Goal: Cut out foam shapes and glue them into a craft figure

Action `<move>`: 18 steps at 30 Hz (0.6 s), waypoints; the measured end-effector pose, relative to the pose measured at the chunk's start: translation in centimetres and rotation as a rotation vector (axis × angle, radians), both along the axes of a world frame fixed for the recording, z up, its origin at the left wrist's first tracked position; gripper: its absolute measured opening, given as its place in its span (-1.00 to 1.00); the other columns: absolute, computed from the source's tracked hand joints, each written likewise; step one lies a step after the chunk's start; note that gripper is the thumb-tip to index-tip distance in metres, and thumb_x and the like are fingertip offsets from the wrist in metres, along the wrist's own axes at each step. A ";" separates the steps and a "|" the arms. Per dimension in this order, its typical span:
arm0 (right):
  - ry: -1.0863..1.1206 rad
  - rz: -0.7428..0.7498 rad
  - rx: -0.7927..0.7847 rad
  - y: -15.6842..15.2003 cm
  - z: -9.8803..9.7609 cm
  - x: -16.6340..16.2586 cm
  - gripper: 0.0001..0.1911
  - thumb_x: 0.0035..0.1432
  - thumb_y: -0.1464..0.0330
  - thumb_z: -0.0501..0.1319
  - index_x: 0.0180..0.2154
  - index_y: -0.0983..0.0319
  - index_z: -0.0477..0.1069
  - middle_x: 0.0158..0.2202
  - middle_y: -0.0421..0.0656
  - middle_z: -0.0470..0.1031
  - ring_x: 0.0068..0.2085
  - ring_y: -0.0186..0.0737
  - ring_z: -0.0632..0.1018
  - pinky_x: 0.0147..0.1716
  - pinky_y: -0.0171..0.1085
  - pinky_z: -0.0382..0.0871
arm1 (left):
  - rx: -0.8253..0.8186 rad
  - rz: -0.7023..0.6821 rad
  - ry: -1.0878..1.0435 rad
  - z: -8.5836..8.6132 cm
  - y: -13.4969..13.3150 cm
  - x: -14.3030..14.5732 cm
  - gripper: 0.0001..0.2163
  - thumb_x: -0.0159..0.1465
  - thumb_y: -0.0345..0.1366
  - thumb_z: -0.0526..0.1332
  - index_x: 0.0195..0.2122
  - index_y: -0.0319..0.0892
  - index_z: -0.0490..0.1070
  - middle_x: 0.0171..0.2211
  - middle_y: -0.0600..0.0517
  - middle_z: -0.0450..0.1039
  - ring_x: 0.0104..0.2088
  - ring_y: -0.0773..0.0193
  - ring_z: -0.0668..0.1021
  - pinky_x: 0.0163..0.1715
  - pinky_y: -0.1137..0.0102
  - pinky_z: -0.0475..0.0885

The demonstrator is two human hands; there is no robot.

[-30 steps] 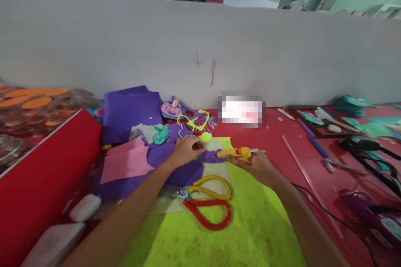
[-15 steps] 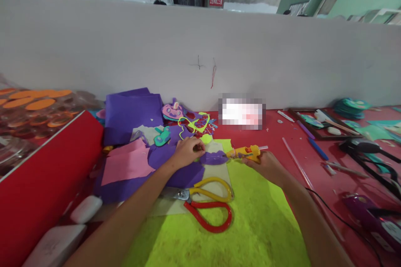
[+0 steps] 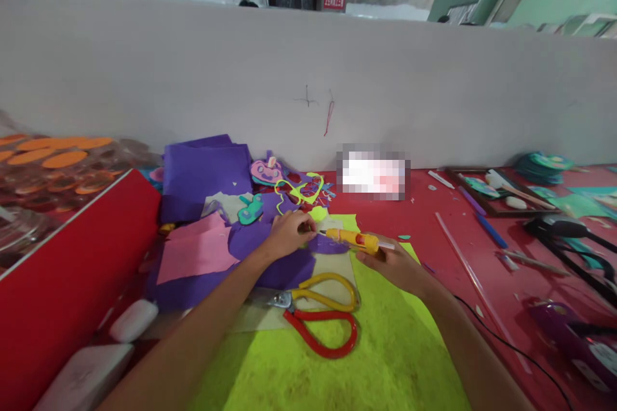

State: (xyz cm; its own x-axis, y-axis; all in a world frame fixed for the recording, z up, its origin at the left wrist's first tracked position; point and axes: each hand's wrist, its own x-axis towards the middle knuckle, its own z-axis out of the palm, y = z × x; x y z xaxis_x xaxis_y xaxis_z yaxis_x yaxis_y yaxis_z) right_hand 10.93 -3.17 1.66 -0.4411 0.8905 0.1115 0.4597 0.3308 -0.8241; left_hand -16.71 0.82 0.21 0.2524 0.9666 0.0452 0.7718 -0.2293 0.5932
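Yellow glue gun (image 3: 354, 239) sits in our right hand (image 3: 394, 263), fingers wrapped around it; we note its nozzle pointing left, above a small purple piece (image 3: 331, 246) and close to our left hand (image 3: 288, 232). Fingers of the left hand are curled inward by the left end of that piece; we cannot tell whether they pinch it. The piece lies on a pale sheet (image 3: 340, 264), partly over a yellow-green sheet (image 3: 385, 327). Nearer to us rest scissors (image 3: 288, 299), red and yellow handles toward the right. Left of the hands we record pink sheets (image 3: 197, 255) and a teal cut-out (image 3: 250, 210). On the right, the red table (image 3: 414, 209) carries a clear rod (image 3: 467, 263) and, farther off, a dark-rimmed tray (image 3: 511, 213).
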 end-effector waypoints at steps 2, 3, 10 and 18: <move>-0.053 -0.014 0.012 0.0 0.2 -0.1 -0.74 0.28 0.15 0.21 -0.25 0.18 0.54 -0.36 -0.14 0.56 -0.33 -0.11 0.54 -0.35 -0.24 0.41 | -0.001 -0.004 -0.001 -0.1 0.0 0.0 -0.88 0.20 -0.23 0.30 -0.29 -0.11 0.57 -0.24 0.02 0.58 -0.13 0.09 0.51 -0.08 0.23 0.29; -0.078 -0.011 0.010 0.1 0.3 -0.1 -0.74 0.28 0.15 0.20 -0.29 0.18 0.54 -0.41 -0.16 0.52 -0.35 -0.12 0.52 -0.36 -0.24 0.39 | -0.001 -0.006 -0.003 -0.1 0.1 0.0 -0.88 0.20 -0.23 0.30 -0.29 -0.11 0.57 -0.24 0.02 0.58 -0.13 0.09 0.51 -0.09 0.24 0.30; -0.160 0.012 -0.004 0.4 0.4 -0.3 -0.70 0.31 0.15 0.16 -0.25 0.20 0.54 -0.39 -0.17 0.54 -0.37 -0.14 0.51 -0.37 -0.26 0.34 | 0.008 -0.008 -0.008 -0.2 0.1 0.0 -0.91 0.20 -0.27 0.31 -0.29 -0.12 0.57 -0.25 0.02 0.58 -0.15 0.12 0.52 -0.12 0.27 0.31; -0.217 -0.019 0.054 0.4 -0.1 -0.2 -0.65 0.33 0.09 0.15 -0.25 0.21 0.53 -0.35 -0.15 0.58 -0.35 -0.13 0.53 -0.36 -0.26 0.30 | 0.000 0.002 -0.004 0.1 0.0 0.1 -0.91 0.20 -0.28 0.32 -0.30 -0.12 0.57 -0.24 0.01 0.57 -0.14 0.11 0.52 -0.10 0.25 0.30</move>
